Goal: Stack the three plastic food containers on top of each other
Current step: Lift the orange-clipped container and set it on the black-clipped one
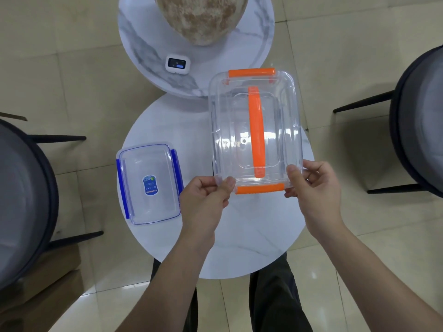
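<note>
The orange-clipped container [255, 130], clear with an orange handle along its lid, is held over the round white tabletop [251, 236]. Both hands grasp its near end: the left grip [206, 200] pinches the near-left corner, thumb on top, and the right grip [314, 185] pinches the near-right corner the same way. The near orange clip sits between the two grips; the far clip lies at the end away from them. Whether the container's base touches the tabletop cannot be told.

Left of the left grip, just apart from it, the blue-clipped container [148, 183] lies flat on the tabletop, a blue label on its lid. A third container is not apparent.

Beyond the grips, a marble tabletop [141, 56] carries a small white device [177, 63] and a large mottled vase [201, 17]. Dark chairs [24, 200] stand at either side on the tiled floor [72, 68].
</note>
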`<state>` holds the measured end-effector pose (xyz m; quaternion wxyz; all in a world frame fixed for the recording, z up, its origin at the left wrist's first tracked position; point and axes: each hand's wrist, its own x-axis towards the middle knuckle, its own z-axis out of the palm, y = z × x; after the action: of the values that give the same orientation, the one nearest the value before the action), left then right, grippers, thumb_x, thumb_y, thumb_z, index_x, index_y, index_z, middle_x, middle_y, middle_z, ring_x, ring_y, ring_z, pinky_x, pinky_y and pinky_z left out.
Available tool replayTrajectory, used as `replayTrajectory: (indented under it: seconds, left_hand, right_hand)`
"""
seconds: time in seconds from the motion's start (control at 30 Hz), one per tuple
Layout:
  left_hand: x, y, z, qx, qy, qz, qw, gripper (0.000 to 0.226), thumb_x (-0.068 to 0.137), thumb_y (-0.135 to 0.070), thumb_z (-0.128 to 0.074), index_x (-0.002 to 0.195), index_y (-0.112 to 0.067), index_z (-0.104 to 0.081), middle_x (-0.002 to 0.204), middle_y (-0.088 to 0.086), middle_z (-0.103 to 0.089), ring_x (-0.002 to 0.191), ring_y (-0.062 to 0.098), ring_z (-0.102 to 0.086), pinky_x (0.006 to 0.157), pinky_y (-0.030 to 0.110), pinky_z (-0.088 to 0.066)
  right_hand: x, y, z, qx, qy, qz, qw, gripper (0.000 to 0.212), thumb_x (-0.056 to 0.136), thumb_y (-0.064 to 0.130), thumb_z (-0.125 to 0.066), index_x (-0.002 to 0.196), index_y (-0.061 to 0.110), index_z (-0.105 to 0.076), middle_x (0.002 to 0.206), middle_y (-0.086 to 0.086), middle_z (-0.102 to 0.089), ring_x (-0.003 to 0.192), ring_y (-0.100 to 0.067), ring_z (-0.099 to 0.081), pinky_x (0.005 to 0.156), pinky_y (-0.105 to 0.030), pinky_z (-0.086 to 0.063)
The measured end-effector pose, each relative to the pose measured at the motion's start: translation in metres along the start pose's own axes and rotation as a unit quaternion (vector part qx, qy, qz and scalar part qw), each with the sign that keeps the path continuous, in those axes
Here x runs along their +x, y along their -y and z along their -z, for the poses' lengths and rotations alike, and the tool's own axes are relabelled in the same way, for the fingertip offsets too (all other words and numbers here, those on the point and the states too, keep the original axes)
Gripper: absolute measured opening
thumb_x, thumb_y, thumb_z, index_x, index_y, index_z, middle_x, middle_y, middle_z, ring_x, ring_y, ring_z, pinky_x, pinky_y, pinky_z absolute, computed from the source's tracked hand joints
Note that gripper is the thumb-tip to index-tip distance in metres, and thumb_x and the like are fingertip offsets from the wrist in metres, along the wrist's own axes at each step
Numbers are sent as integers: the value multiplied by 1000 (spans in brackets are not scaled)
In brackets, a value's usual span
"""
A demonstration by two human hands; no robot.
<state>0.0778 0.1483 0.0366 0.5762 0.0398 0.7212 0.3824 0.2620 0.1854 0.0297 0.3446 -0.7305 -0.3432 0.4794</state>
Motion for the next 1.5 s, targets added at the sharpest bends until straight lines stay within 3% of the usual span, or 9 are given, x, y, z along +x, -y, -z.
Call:
replayTrajectory:
  seconds: [0.23, 0.43, 0.53, 0.87, 0.97, 1.13, 1.33, 1.5]
  left_hand:
    - [2, -2, 1, 10, 3, 19, 1000, 24, 76, -22, -83, 91, -12, -67, 83, 3, -77, 88, 22, -72, 79, 33, -60]
    - [4, -2, 0, 10, 6, 34, 999, 22, 76, -22, -82, 90, -14, -68, 90, 6, -75, 86, 21, -70, 79, 33, -60]
    - [3, 0, 1, 11, 7, 31, 999, 24, 75, -23, -83, 91, -13, -68, 89, 6, -76, 82, 20, -69, 80, 33, -60]
    - [0, 3, 4, 19, 19, 15, 1000, 22, 76, -22, -83, 87, -13, -67, 65, -8, -73, 75, 18, -67, 83, 36, -60]
    - [1, 2, 4, 30, 19, 8, 999, 21, 77, -21, -83, 87, -13, -66, 58, -12, -70, 74, 17, -65, 83, 36, -60]
    - [2, 1, 3, 38, 12, 10, 999, 21, 76, -21, -84, 86, -13, -67, 71, -2, -70, 77, 18, -66, 83, 37, -61]
    - [3, 1, 4, 39, 9, 8, 999, 21, 76, -21, -84, 86, -14, -66, 79, 2, -70, 79, 19, -66, 81, 34, -60]
    - [3, 4, 4, 34, 4, -2, 999, 21, 75, -22, -84, 85, -14, -67, 64, -8, -70, 72, 13, -66, 84, 37, -60]
  right_hand:
    - [-2, 3, 0, -10, 5, -3, 1000, 18, 90, 17, -71, 97, 22, -55, 95, -39, -58, 67, -34, -64, 57, -36, -58]
    - [-2, 3, 0, -11, 6, 0, 1000, 19, 90, 17, -72, 97, 23, -55, 91, -36, -56, 68, -34, -65, 61, -44, -59]
    - [-3, 2, 0, -10, 10, -5, 1000, 19, 90, 17, -71, 97, 23, -55, 97, -41, -56, 69, -34, -64, 59, -38, -59]
    - [-1, 1, 2, -26, 16, -3, 1000, 24, 91, 18, -70, 107, 13, -54, 99, -39, -60, 74, -39, -67, 58, -32, -61]
    - [-2, 1, 1, -24, 13, -2, 1000, 24, 91, 18, -70, 107, 13, -54, 96, -38, -60, 71, -32, -67, 61, -37, -61]
    - [-1, 0, 1, -11, 11, -3, 1000, 25, 91, 17, -70, 110, 11, -54, 88, -31, -60, 67, -28, -66, 63, -41, -59]
    - [-3, 3, 1, -8, 17, -7, 1000, 18, 91, 16, -69, 102, 19, -55, 95, -39, -60, 70, -30, -65, 57, -29, -60]
    - [-3, 1, 2, 3, 24, -5, 1000, 17, 92, 17, -69, 101, 22, -55, 90, -33, -60, 66, -29, -63, 58, -27, -57]
